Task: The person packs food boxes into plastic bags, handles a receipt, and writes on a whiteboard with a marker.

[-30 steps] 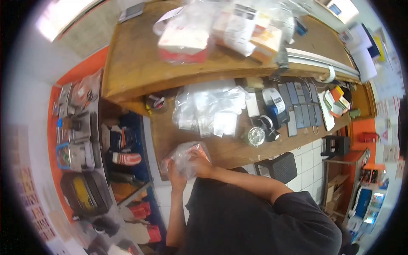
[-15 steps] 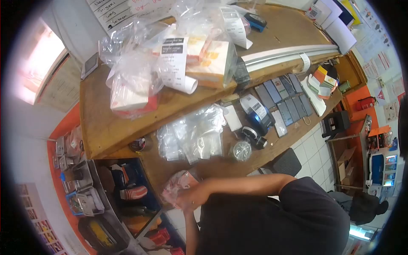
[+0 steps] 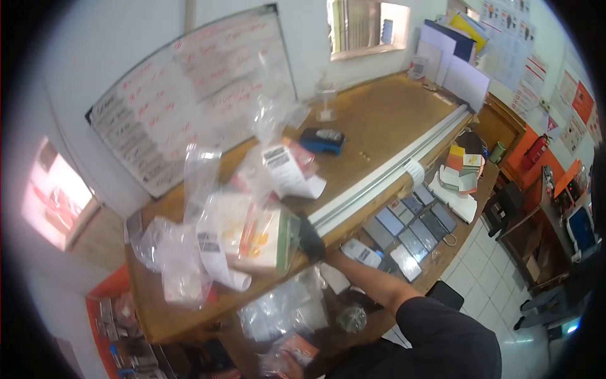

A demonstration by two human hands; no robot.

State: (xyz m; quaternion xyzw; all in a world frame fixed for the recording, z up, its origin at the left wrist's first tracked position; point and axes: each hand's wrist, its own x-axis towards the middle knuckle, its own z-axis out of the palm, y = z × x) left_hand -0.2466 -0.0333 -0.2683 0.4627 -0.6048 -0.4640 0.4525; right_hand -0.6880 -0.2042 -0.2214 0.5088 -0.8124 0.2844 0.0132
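My left hand (image 3: 293, 365), partly cut off at the bottom edge, has its fingers closed on a clear plastic bag with an orange-and-white packet (image 3: 300, 348). My right arm stretches forward to the edge of the raised shelf, beside a small black device (image 3: 310, 240). Of my right hand (image 3: 331, 258) only the part near the wrist shows; its fingers are hidden. Clear plastic bags (image 3: 278, 311) lie on the lower counter beyond the packet. On the shelf stand a bagged white box (image 3: 249, 237) with a printed receipt (image 3: 213, 252) and other knotted bags.
Several phones (image 3: 413, 243) and a label printer (image 3: 361, 252) lie on the lower counter. Clear tape (image 3: 351, 319) sits near the arm. A blue-black device (image 3: 322, 140) is on the raised shelf (image 3: 372, 120), below a whiteboard (image 3: 196, 82). Another person (image 3: 555, 297) is at the far right.
The view has swung up, showing more whiteboard and shelf. My right hand has left the packet and reached forward to the shelf edge. My left hand stays at the packet.
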